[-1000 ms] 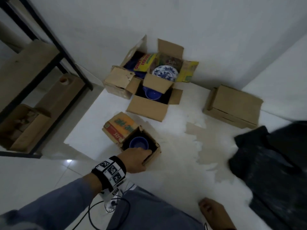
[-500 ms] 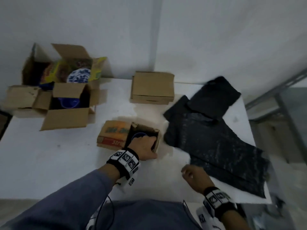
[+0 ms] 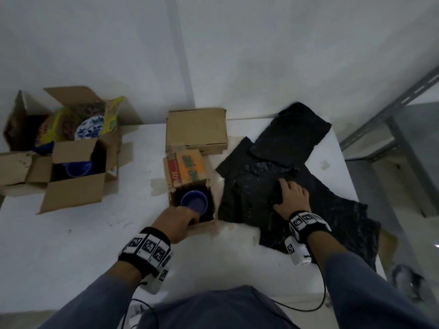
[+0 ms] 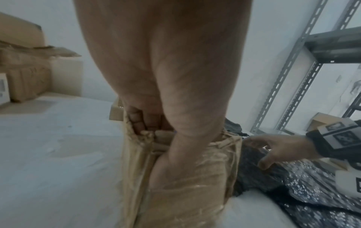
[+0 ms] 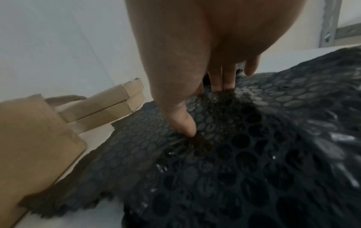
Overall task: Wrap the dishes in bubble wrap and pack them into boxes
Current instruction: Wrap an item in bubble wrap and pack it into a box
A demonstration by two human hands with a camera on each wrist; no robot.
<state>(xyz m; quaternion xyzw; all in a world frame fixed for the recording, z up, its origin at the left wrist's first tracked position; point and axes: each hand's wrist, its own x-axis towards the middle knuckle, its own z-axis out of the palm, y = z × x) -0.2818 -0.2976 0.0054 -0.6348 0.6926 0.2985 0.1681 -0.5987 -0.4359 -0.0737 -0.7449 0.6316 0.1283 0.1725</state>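
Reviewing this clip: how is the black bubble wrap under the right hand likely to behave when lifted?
Probably floppy: the black bubble wrap bunches up where the right hand pinches it. Likely light, being a thin sheet of air cells. The overlapping sheets may drag one another along.

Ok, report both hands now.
Left hand: grips the small open cardboard box by its near wall.
Right hand: pinches the black bubble wrap sheet.

Glossy black plastic bubble wrap (image 5: 254,154), brown cardboard box (image 4: 132,177) under shiny clear tape, smooth blue bowl (image 3: 194,201), matt white desk (image 3: 71,245)
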